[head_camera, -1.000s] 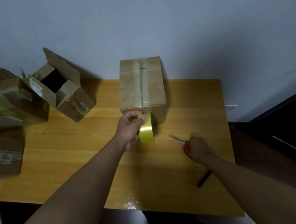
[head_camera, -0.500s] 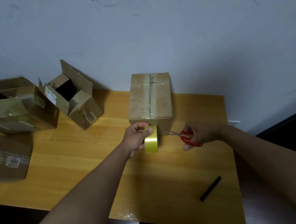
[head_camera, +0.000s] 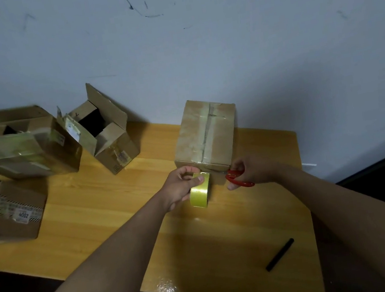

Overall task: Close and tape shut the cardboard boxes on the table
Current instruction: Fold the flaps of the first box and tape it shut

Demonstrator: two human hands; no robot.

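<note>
Our closed box (head_camera: 206, 133) runs its taped seam toward twelve o'clock; left hand (head_camera: 180, 188) grips the tape roll (head_camera: 200, 190) — right hand (head_camera: 253, 170) holds the scissors (head_camera: 238, 181), fingers curled through.

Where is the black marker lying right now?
In the head view the black marker lies alone at the table's near right corner, under the right forearm, well short of the scissors and closed box.
</note>
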